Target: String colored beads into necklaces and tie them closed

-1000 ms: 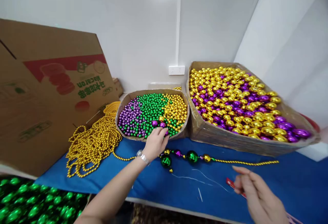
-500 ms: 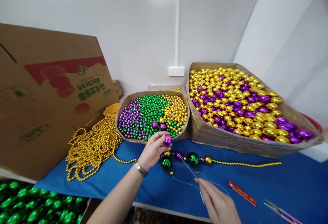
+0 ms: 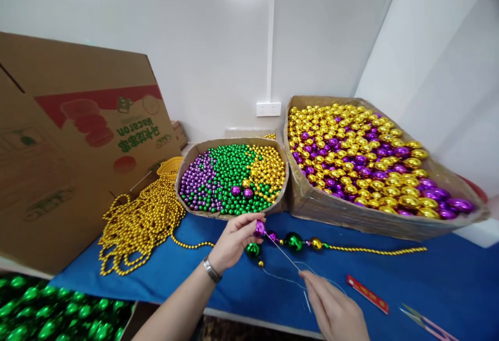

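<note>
My left hand (image 3: pixel 234 239) pinches a purple bead (image 3: pixel 259 227) just above the blue table (image 3: pixel 429 278), in front of the small box of mixed beads (image 3: pixel 233 175). My right hand (image 3: pixel 335 307) is closed on a thin needle (image 3: pixel 283 252) whose tip points up at the purple bead. White thread (image 3: pixel 288 278) trails from it across the cloth. A partly strung strand lies beside the hands: a green bead (image 3: pixel 252 250), another green bead (image 3: pixel 293 241), a gold bead (image 3: pixel 315 243) and a thin gold chain (image 3: pixel 374 250).
A large box of gold and purple beads (image 3: pixel 362 159) stands at the right. A heap of gold bead chains (image 3: pixel 140 221) lies at the left, before a tilted cardboard carton (image 3: pixel 70 138). A red strip (image 3: pixel 367 294) and scissors (image 3: pixel 424 323) lie at the lower right. Green beads (image 3: pixel 47 310) fill the lower left.
My left hand lifted a purple bead out of the small box and brought it down toward the strand. My right hand moved left from the red strip, took the needle and aimed it at the bead.
</note>
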Motion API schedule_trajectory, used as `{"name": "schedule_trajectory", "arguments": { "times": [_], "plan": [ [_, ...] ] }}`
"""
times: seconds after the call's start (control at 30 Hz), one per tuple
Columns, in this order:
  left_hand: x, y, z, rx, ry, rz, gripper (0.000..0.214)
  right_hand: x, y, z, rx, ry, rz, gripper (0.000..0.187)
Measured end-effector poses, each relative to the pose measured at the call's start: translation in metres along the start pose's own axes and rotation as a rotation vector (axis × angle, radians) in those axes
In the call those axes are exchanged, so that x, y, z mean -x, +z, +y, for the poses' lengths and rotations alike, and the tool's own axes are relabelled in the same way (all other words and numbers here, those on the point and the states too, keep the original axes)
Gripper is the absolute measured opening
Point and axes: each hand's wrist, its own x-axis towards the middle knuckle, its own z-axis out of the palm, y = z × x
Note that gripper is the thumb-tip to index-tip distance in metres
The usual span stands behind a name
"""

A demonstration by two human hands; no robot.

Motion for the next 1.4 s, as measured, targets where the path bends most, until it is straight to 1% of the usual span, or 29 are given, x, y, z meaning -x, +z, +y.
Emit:
{"name": "schedule_trajectory", "arguments": {
  "times": [0.07,0.17,0.23,0.33,0.47,0.57,0.7,0.77,0.93,1.13,1.3,1.4],
  "plan": [
    [0.002,0.002,-0.002,-0.084,0.025,0.003,0.034,0.001,0.001,0.001,0.048,-0.011,-0.002,0.032],
    [0.006,0.009,-0.007,-0.225,0.073,-0.024,0.041,0.001,0.004,0.001,0.088,-0.019,-0.005,0.032],
    [0.009,0.014,-0.011,-0.247,0.089,-0.036,0.044,0.001,0.007,0.000,0.063,-0.010,-0.006,0.032],
    [0.013,0.019,-0.017,-0.178,0.083,-0.020,0.045,0.001,0.008,-0.001,-0.075,0.014,-0.021,0.030],
    [0.014,0.021,-0.022,-0.074,0.051,-0.009,0.046,0.001,0.007,-0.003,-0.289,0.072,-0.066,0.026],
    [0.014,0.022,-0.023,-0.028,0.058,-0.003,0.047,0.002,0.007,-0.004,-0.352,0.113,-0.063,0.025],
    [0.015,0.022,-0.024,0.013,0.050,-0.003,0.047,0.002,0.009,-0.005,-0.399,0.133,-0.075,0.024],
    [0.016,0.022,-0.025,0.007,0.047,-0.002,0.047,0.003,0.011,-0.004,-0.394,0.127,-0.077,0.024],
    [0.019,0.021,-0.025,-0.034,0.060,-0.024,0.047,0.007,0.016,0.000,-0.309,0.070,-0.030,0.026],
    [0.018,0.019,-0.027,0.011,0.049,-0.009,0.047,0.008,0.017,0.001,-0.335,0.060,-0.062,0.025],
    [0.021,0.022,-0.036,-0.042,-0.005,-0.095,0.049,0.005,0.021,-0.001,-0.310,0.041,-0.060,0.027],
    [0.022,0.019,-0.035,-0.136,0.009,-0.127,0.050,0.005,0.022,0.000,-0.288,0.041,-0.041,0.029]
  ]
}}
